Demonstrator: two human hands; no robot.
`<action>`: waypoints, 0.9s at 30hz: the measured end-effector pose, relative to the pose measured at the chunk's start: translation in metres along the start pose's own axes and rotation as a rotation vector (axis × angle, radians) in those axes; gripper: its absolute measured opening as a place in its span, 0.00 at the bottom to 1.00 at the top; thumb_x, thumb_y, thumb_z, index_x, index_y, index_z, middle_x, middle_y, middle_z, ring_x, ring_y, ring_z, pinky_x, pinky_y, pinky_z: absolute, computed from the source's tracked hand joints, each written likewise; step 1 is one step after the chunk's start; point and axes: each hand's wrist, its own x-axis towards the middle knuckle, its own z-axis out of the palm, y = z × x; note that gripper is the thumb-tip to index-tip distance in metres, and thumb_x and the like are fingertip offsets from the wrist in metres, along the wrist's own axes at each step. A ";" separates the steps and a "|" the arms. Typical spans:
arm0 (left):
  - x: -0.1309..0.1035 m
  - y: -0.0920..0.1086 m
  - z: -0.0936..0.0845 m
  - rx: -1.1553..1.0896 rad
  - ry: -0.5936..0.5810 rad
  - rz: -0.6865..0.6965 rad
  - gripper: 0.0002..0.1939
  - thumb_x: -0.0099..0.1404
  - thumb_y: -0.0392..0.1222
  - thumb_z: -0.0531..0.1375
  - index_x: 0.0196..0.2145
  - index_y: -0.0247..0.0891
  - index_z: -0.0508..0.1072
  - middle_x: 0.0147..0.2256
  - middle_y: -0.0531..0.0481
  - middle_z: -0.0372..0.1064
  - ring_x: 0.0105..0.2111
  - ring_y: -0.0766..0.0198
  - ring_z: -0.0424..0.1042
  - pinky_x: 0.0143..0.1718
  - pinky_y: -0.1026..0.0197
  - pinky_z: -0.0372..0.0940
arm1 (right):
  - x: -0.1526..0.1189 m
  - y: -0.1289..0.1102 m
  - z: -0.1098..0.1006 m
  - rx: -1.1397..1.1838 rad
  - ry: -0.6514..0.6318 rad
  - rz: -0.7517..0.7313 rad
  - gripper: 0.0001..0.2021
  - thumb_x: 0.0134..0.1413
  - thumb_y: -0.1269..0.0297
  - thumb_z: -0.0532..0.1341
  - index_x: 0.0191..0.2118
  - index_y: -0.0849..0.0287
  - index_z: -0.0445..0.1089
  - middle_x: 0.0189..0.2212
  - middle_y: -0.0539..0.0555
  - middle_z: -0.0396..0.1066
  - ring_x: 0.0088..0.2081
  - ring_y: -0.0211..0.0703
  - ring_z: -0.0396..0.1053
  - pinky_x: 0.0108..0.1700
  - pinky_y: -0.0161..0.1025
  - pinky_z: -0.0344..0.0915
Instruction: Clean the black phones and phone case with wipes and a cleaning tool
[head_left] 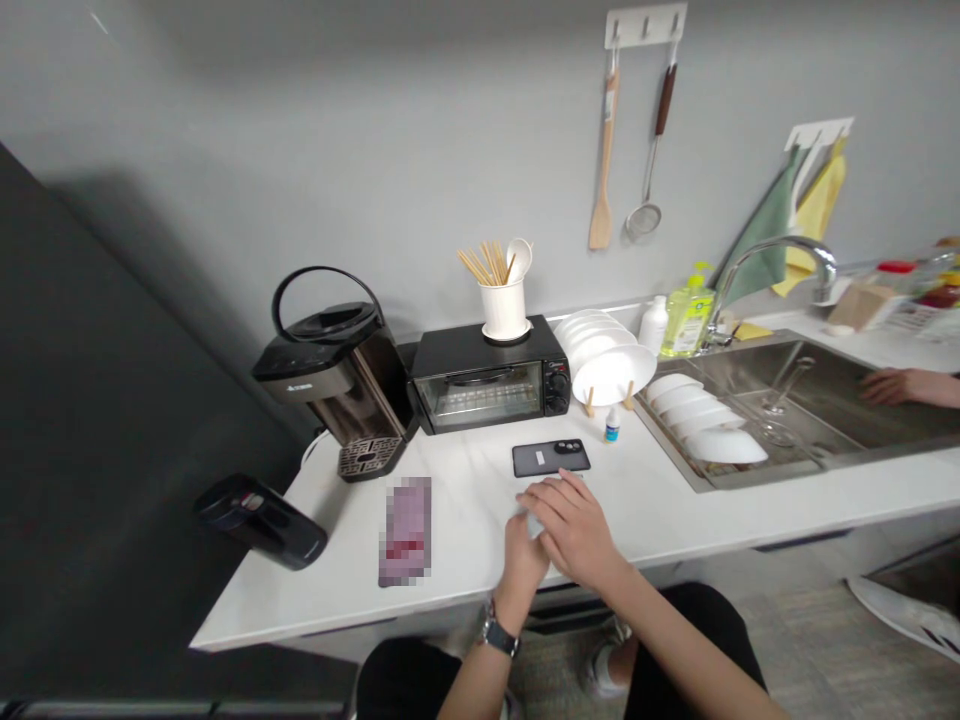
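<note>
My left hand (524, 552), a dark-strapped watch on its wrist, is raised over the front of the white counter with its fingers closed. Against it, my right hand (574, 527) curls over from the right, fingers bent together. A pale, see-through bit of something (535, 525) shows between the two hands; its kind cannot be made out. Just beyond my fingers lies a dark phone (544, 459), camera side up. A small white bottle with a blue label (613, 427) stands upright behind it to the right. To the left lies a flat purple item (407, 525), blurred out.
Behind are a toaster oven (487, 400) bearing a chopstick holder (504, 310), and a drink dispenser (337, 380). A black cylinder (266, 525) lies at left. White plates (611, 375) stand racked beside the sink (840, 450), which holds several bowls (724, 445). Another person's hand (892, 387) reaches in there.
</note>
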 end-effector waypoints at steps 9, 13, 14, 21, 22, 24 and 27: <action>0.002 0.009 -0.013 0.035 -0.070 0.034 0.12 0.69 0.34 0.56 0.39 0.38 0.80 0.36 0.44 0.82 0.35 0.57 0.80 0.37 0.62 0.71 | 0.009 0.012 -0.002 -0.019 0.060 0.396 0.09 0.62 0.60 0.62 0.45 0.56 0.69 0.40 0.57 0.72 0.41 0.52 0.72 0.44 0.48 0.71; 0.002 0.003 -0.008 0.207 -0.053 0.042 0.12 0.65 0.29 0.55 0.31 0.36 0.78 0.30 0.41 0.80 0.30 0.56 0.79 0.33 0.61 0.68 | 0.011 0.002 0.006 -0.013 0.070 0.129 0.09 0.62 0.73 0.57 0.45 0.56 0.70 0.42 0.56 0.75 0.50 0.51 0.71 0.65 0.57 0.59; 0.001 0.002 -0.007 0.242 -0.047 0.036 0.11 0.63 0.28 0.56 0.29 0.35 0.77 0.29 0.41 0.79 0.29 0.56 0.78 0.33 0.61 0.68 | 0.009 0.002 0.007 -0.010 0.061 0.068 0.13 0.62 0.76 0.55 0.47 0.56 0.71 0.44 0.56 0.76 0.52 0.50 0.71 0.68 0.56 0.56; 0.000 0.007 -0.012 0.154 -0.040 0.021 0.12 0.68 0.33 0.55 0.36 0.36 0.79 0.35 0.42 0.82 0.34 0.56 0.80 0.36 0.61 0.71 | 0.003 0.023 0.000 0.022 0.025 0.211 0.22 0.64 0.63 0.62 0.62 0.58 0.65 0.53 0.62 0.73 0.54 0.57 0.70 0.58 0.55 0.68; 0.001 0.008 -0.013 0.113 -0.034 0.024 0.11 0.68 0.33 0.55 0.38 0.36 0.79 0.37 0.42 0.82 0.36 0.56 0.81 0.37 0.60 0.71 | 0.004 0.024 0.000 0.042 0.043 0.274 0.22 0.63 0.61 0.63 0.60 0.58 0.65 0.52 0.63 0.72 0.54 0.58 0.71 0.55 0.54 0.71; 0.001 0.010 -0.013 0.063 -0.029 0.037 0.12 0.68 0.34 0.55 0.40 0.36 0.79 0.37 0.42 0.82 0.37 0.55 0.81 0.39 0.59 0.72 | 0.005 0.022 0.002 0.062 0.075 0.350 0.21 0.61 0.59 0.65 0.58 0.58 0.66 0.52 0.64 0.71 0.52 0.58 0.72 0.52 0.52 0.72; 0.002 0.011 -0.012 0.119 -0.035 0.053 0.11 0.67 0.32 0.55 0.35 0.36 0.79 0.33 0.42 0.81 0.32 0.56 0.80 0.36 0.60 0.71 | 0.007 0.011 0.007 0.052 0.104 0.290 0.15 0.60 0.65 0.62 0.53 0.57 0.68 0.50 0.62 0.72 0.57 0.59 0.69 0.62 0.60 0.65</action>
